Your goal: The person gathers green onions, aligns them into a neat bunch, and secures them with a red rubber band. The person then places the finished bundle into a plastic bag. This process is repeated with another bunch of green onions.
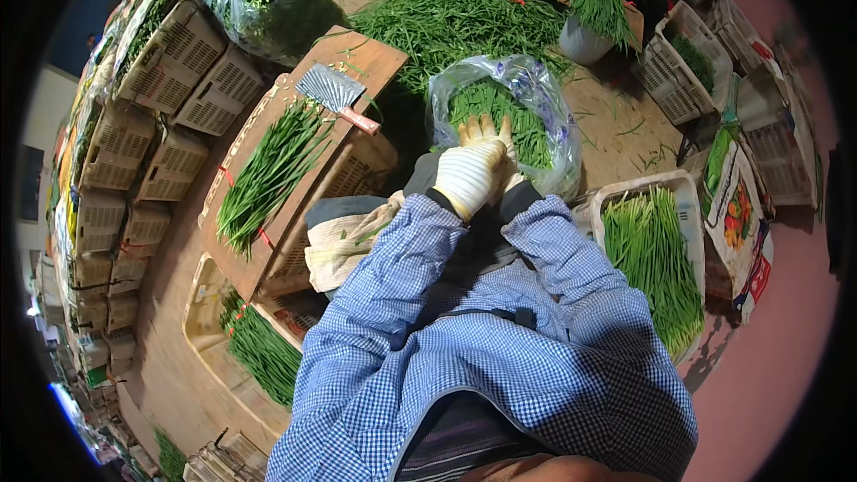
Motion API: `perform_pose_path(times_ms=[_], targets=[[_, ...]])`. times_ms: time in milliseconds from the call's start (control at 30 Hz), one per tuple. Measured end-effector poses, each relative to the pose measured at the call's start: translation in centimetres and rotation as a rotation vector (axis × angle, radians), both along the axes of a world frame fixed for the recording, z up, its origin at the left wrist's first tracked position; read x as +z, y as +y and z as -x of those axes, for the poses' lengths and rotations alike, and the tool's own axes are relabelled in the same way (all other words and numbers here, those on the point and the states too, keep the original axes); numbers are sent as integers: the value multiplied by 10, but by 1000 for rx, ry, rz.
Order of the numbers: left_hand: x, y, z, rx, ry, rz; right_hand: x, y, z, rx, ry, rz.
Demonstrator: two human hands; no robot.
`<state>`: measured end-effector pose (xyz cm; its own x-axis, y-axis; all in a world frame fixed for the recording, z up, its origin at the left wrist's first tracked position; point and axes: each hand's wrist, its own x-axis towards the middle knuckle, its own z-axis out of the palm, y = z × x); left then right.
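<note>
My right hand, in a whitish glove with yellow-stained fingertips, lies palm down with fingers extended on cut green stalks in a clear plastic bag. My left hand, in a striped glove, rests against the back of my right hand; its fingers are largely hidden. Left of them, a wooden board bears a cleaver with a broad blade and a reddish handle, beside a bundle of long green stalks with red ties near it.
A green pile lies beyond the bag. A crate of upright stalks stands right, another crate lower left. Stacked plastic crates line the left side. A filled clear bag and a grey bucket with stalks stand farther off.
</note>
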<state>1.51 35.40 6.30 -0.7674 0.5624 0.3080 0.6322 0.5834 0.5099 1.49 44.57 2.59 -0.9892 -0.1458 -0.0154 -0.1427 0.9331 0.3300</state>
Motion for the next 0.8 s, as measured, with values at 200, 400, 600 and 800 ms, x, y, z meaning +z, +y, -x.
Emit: perform_pose_path(times_ms=[200, 400, 600, 800], targets=[[4, 0, -4, -91, -119, -114, -12, 2, -1, 37, -62, -23], [5, -10, 6, -154, -224, 81, -75, 21, 12, 247, 352, -528], [17, -10, 4, -117, -350, -13, -11, 6, 7, 32, -20, 35], [-21, 17, 5, 13, -8, 41, -13, 5, 5, 3, -50, 68]])
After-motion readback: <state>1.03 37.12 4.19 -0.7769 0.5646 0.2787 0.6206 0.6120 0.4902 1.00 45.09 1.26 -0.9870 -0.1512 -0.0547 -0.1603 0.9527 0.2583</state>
